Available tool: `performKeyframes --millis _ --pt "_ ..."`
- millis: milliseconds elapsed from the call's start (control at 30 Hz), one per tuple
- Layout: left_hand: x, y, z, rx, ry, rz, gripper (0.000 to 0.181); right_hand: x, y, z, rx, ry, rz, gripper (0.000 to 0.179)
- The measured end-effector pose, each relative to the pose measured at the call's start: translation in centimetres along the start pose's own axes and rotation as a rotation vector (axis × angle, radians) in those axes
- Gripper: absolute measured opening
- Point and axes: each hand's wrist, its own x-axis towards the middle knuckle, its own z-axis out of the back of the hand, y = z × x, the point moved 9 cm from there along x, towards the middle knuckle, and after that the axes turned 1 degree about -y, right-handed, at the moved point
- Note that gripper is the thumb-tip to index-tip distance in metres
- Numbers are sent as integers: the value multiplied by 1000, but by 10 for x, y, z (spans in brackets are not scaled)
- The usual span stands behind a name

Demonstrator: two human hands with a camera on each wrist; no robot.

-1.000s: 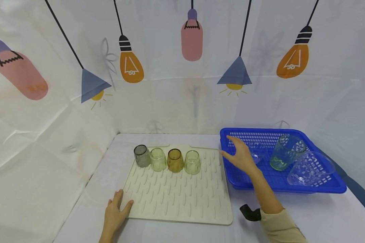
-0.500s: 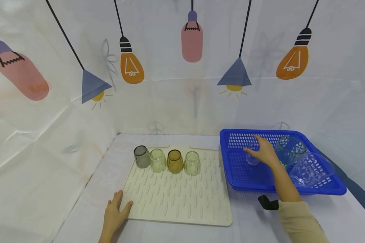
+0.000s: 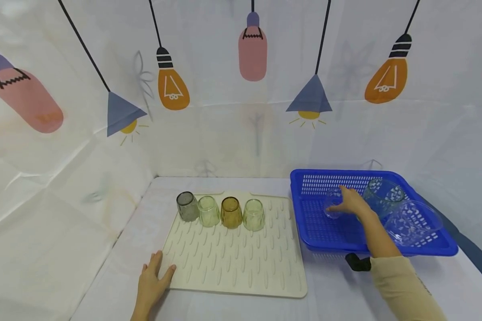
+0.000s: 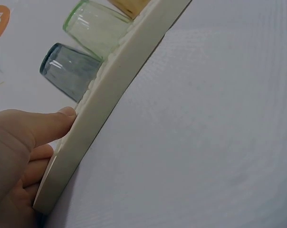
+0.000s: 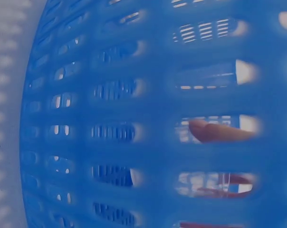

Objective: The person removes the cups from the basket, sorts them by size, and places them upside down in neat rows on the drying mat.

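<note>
My left hand [image 3: 153,277] grips the near-left corner of a cream draining tray [image 3: 233,263]; the left wrist view has the thumb [image 4: 51,126] on its upper side and curled fingers beside the edge. On the tray's back part stand a grey glass [image 3: 188,207], an amber glass [image 3: 231,213] and two pale green glasses [image 3: 254,215], in a row. In the blue basket [image 3: 333,247], my right hand [image 3: 352,203] holds a clear glass [image 3: 331,205], thumb on the near side, fingers toward the far side. Through the basket's slots, the right wrist view shows the thumb [image 5: 219,131].
Right of my right hand, a large bluish glass [image 3: 385,194] and a large clear bowl-like vessel [image 3: 409,223] lean in the basket. The basket's left rim stands close to the tray's right edge. A patterned white sheet [image 3: 225,133] hangs behind the table.
My right hand has moved right from over the basket's left rim to the small clear glass, and its fingers have come in around it. The left hand has stayed put.
</note>
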Motion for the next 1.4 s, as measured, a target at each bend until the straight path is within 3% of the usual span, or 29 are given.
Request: performKeyframes --millis 133,267,467,667,933,1233,1400 --pt "1 0 1 -6 -4 -4 62 -3 -6 -6 40 73 -67 108" --pt "0 1 1 -10 4 4 63 -5 -6 -10 83 94 -66 109" --pt "0 0 0 -15 16 14 64 -5 -2 -4 156 12 -18 96" --pt "1 -2 1 -5 16 13 63 -13 8 7 352 -66 74 90" --pt "3 1 2 -2 63 93 63 -30 15 16 462 -174 113 92" --pt "6 -7 11 -25 -19 89 57 -52 25 27 567 -355 120 89" --pt "11 -18 15 -61 -114 61 51 -63 36 25 615 -409 133 82"
